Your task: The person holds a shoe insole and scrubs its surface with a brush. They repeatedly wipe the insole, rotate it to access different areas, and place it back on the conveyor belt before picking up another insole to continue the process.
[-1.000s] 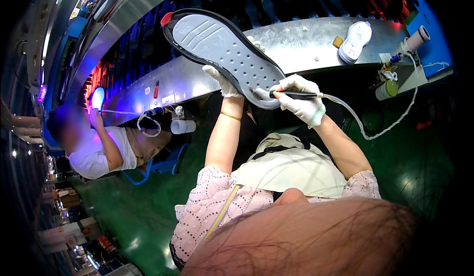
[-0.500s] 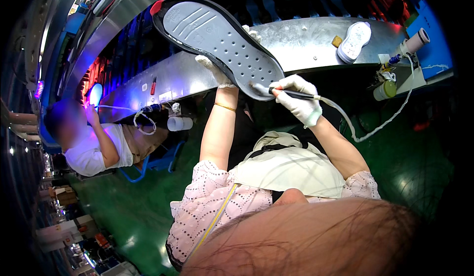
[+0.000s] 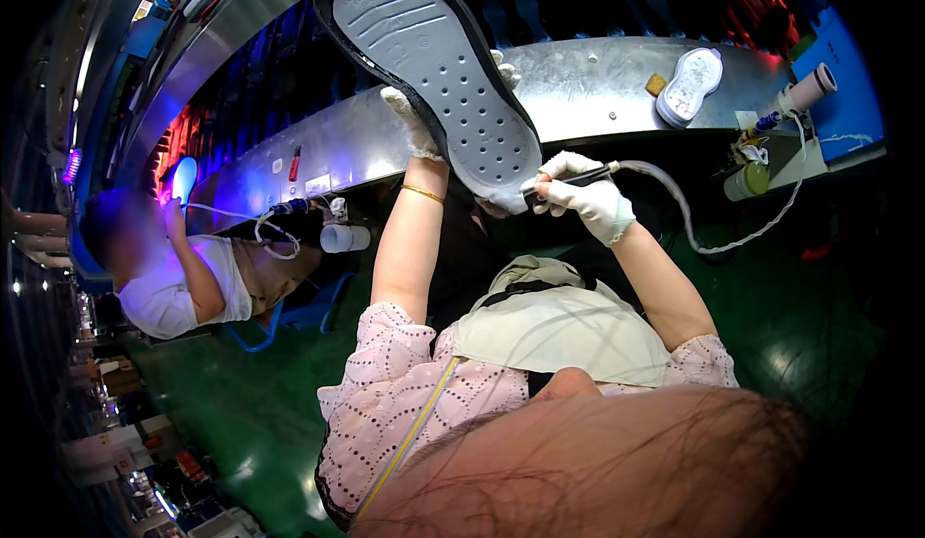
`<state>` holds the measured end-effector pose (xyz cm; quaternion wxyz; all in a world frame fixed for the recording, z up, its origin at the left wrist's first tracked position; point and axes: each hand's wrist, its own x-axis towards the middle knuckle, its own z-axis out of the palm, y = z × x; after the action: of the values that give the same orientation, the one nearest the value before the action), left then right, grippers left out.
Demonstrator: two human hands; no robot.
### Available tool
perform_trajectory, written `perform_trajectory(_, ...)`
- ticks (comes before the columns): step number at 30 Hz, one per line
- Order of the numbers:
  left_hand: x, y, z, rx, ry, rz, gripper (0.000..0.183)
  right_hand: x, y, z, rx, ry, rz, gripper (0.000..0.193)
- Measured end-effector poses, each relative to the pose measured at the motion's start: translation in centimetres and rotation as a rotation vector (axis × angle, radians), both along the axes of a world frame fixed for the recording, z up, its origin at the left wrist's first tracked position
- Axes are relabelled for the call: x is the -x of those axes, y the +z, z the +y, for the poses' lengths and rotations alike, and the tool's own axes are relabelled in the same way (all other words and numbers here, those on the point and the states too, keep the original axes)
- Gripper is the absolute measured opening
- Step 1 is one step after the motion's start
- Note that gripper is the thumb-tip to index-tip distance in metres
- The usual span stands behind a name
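Observation:
A large grey shoe sole (image 3: 438, 71) with a black rim, rows of small holes and a red patch at its far end is held up in front of me. My left hand (image 3: 414, 126), in a white glove, grips it from underneath; the thumb shows at the left edge and fingertips at the right. In my gloved right hand (image 3: 595, 207) is a black-handled brush (image 3: 584, 178), pinched between thumb and fingers. Its tip is at the near end of the sole, by the right edge. A pale hose (image 3: 679, 209) runs from the handle's back end.
Beyond the sole curves a metal ledge (image 3: 568, 80) beside a dark conveyor. On it lie a white last-shaped piece (image 3: 691, 87), a yellowish block (image 3: 656, 84) and a red tool (image 3: 294, 163). A green-lidded container (image 3: 747, 182) hangs at right. At left sits a co-worker (image 3: 183, 273).
The sole has turned more upright, its far end swinging up and right. My left hand has moved slightly up and left. The brush has stayed at the sole's near end.

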<state>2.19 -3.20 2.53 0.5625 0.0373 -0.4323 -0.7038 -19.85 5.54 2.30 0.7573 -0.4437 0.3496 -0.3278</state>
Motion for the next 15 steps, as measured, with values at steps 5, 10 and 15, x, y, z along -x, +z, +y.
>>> perform_trajectory(5,0.2,1.3,0.7,-0.061,0.049,-0.095,0.122,-0.6,0.4,0.0,0.303,-0.179,-0.032,0.009)
perform_trajectory(10,-1.3,0.2,-0.7,-0.168,0.080,-0.287,0.119,0.9,0.0,-1.5,0.214,0.090,0.013,0.016)
perform_trajectory(15,-2.2,-1.4,-2.0,-0.307,0.143,-0.393,0.105,0.5,0.1,-1.9,0.409,0.027,0.031,0.012)
